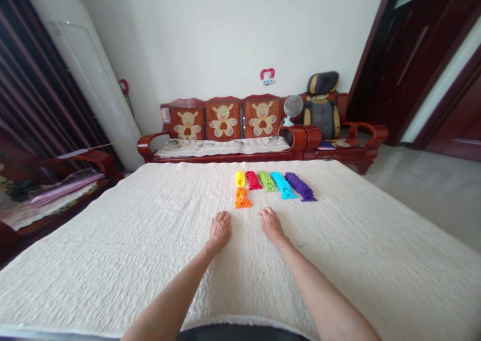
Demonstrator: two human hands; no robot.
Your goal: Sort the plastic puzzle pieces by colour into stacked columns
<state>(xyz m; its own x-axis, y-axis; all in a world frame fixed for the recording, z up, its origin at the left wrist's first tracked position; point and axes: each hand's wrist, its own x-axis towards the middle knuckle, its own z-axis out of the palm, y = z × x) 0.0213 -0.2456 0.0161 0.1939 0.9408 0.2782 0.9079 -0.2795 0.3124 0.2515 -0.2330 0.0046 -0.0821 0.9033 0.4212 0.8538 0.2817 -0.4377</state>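
Six bright clusters of pieces (282, 185) lie on a cream quilted cover (131, 230).

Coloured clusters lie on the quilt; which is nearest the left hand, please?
The orange cluster, on the near side of the yellow cluster; no other lies closer.

head-height view, forward and down

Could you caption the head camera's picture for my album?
Two bare hands on a cream quilt, near plastic pieces in six colours, a wooden sofa beyond.
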